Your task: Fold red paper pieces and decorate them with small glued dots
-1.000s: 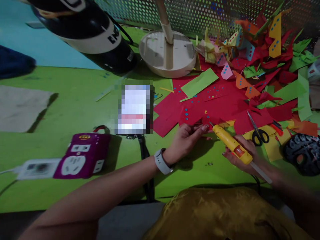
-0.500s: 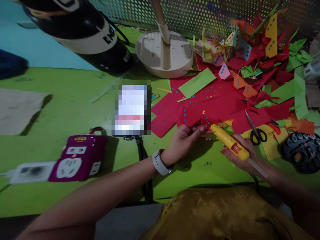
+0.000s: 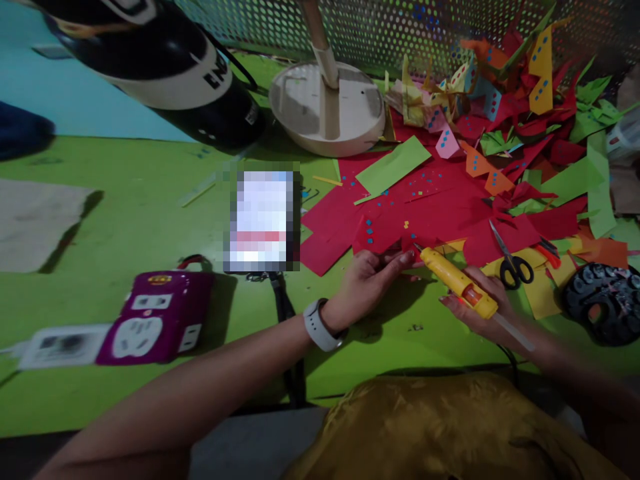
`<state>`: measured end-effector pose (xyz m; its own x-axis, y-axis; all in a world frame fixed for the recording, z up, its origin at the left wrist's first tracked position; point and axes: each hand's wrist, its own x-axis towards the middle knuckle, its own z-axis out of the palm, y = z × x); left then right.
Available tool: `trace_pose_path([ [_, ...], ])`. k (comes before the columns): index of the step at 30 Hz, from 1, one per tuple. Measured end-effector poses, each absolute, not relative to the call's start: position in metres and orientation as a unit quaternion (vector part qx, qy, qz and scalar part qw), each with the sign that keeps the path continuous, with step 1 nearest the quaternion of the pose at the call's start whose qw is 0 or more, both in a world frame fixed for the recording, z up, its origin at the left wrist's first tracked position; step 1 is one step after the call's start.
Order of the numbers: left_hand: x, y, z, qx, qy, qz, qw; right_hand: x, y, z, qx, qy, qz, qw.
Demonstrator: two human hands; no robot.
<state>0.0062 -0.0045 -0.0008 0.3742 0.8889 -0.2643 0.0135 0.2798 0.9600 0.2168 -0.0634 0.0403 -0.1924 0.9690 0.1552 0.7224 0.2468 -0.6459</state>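
Note:
My left hand [image 3: 367, 283], with a pale watch on its wrist, pinches a folded red paper piece [image 3: 367, 233] that shows a row of blue dots. Part of that paper is hidden behind my fingers. In my right hand [image 3: 483, 303] is a yellow hot glue gun [image 3: 453, 277], with a clear glue stick [image 3: 514, 333] jutting from its back end. The gun's nozzle points at my left fingertips and is very close to them. Red paper sheets [image 3: 440, 190] lie just beyond both hands, with tiny blue bits scattered on them.
Black-handled scissors [image 3: 515, 270] lie right of the glue gun, near a black slotted object [image 3: 603, 303]. Folded coloured paper shapes [image 3: 480, 100] pile up at the back right. A lit phone [image 3: 263, 217], purple power adapter [image 3: 160, 317], dark bottle [image 3: 190, 80] and round lamp base [image 3: 300, 107] stand leftward.
The whole view has shifted slightly, so things sit a little further left. Both hands keep nearly the same pose, the glue gun nozzle staying by the left fingertips.

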Motion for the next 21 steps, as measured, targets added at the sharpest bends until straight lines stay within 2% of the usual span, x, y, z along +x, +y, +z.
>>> trace_pose_path([
  [10, 0.0076, -0.0044, 0.0005, 0.496, 0.450, 0.335, 0.663, 0.2171, -0.0647, 0.0392, -0.580, -0.726, 0.233, 0.285],
  [15, 0.0063, -0.0043, -0.0004, 0.513, 0.452, 0.345, 0.643, 0.2170, -0.0682, 0.0439, -0.605, -0.711, 0.255, 0.250],
  [21, 0.0072, -0.0064, 0.0054, 0.531, 0.452, 0.365, 0.617, 0.2139, -0.0693, 0.0447, -0.587, -0.712, 0.266, 0.277],
])
